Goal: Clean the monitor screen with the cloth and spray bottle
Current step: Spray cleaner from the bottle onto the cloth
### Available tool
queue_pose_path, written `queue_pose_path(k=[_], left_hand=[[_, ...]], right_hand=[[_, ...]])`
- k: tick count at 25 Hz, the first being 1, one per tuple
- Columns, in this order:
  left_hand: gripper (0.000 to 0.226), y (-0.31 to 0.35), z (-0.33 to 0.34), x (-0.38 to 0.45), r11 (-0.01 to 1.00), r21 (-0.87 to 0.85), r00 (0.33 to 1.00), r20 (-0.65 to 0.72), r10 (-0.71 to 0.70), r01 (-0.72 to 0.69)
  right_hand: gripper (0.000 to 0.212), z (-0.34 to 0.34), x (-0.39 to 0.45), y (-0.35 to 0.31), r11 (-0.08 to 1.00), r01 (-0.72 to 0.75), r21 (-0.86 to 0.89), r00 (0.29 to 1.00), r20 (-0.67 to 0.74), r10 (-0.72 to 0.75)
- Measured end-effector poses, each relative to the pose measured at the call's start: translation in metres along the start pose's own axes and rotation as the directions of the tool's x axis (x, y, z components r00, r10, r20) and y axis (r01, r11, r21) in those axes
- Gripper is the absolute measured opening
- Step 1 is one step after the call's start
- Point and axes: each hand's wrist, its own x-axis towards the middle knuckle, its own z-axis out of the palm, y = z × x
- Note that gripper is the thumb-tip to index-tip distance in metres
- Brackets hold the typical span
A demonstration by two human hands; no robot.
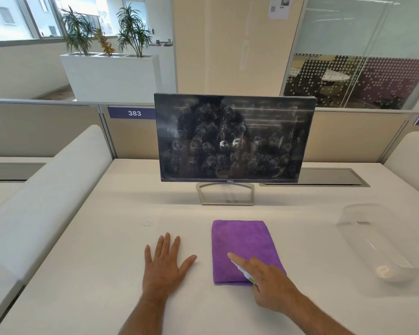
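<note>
- The Dell monitor [235, 137] stands upright on its open metal stand [225, 193] toward the far middle of the table [107, 274]; its dark screen is speckled all over with what looks like spray droplets and runs, none wiped.
- The purple cloth [242, 247] lies folded flat on the table in front of the stand, well apart from the screen.
- The right hand [264, 281] rests over the cloth's near right corner, forefinger stretched out over the fabric and the other fingers curled around a small white object with a green patch [243, 272], likely the spray bottle, though most of it is hidden.
- The left hand [165, 264] lies flat and open on the table just left of the cloth, fingers spread, holding nothing.
- Judged from the wet screen, spraying looks done and the step in hand is the change to wiping.
- The next move calls for one hand to free itself, take up the cloth, and carry it to the screen for even strokes; steadying the monitor's frame would guard against rocking on the light stand.
- Open room is good: bare table lies between cloth and stand, and to both sides.
- A clear plastic container [382, 243] sits at the right, near the table's edge, and a padded white divider [46, 194] bounds the left; a low partition [348, 139] stands close behind the monitor, so the screen cannot be pushed back far.
</note>
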Motion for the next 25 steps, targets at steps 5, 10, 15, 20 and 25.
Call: queue_pose_path(k=[5, 10, 15, 20, 25], left_hand=[[0.105, 0.0, 0.002, 0.001, 1.0, 0.015, 1.0, 0.004, -0.002, 0.002], [0.103, 0.0, 0.002, 0.001, 1.0, 0.019, 1.0, 0.007, -0.006, 0.006], [0.102, -0.001, 0.003, 0.001, 1.0, 0.022, 1.0, 0.005, -0.011, 0.01], [0.103, 0.0, 0.003, 0.002, 1.0, 0.029, 1.0, 0.01, -0.01, 0.009], [0.103, -0.001, 0.005, 0.002, 1.0, 0.022, 1.0, 0.002, -0.008, 0.008]], right_hand=[[0.084, -0.003, -0.012, 0.02, 0.997, -0.074, -0.023, 0.997, -0.016, 0.074], [0.092, -0.008, -0.018, 0.035, 0.996, -0.09, -0.029, 0.996, -0.024, 0.09], [0.086, -0.011, -0.025, 0.051, 0.989, -0.15, -0.01, 0.987, -0.051, 0.15], [0.089, -0.013, -0.034, 0.064, 0.986, -0.161, -0.053, 0.985, -0.071, 0.157], [0.083, -0.019, -0.043, 0.079, 0.969, -0.237, -0.066, 0.97, -0.069, 0.233]])
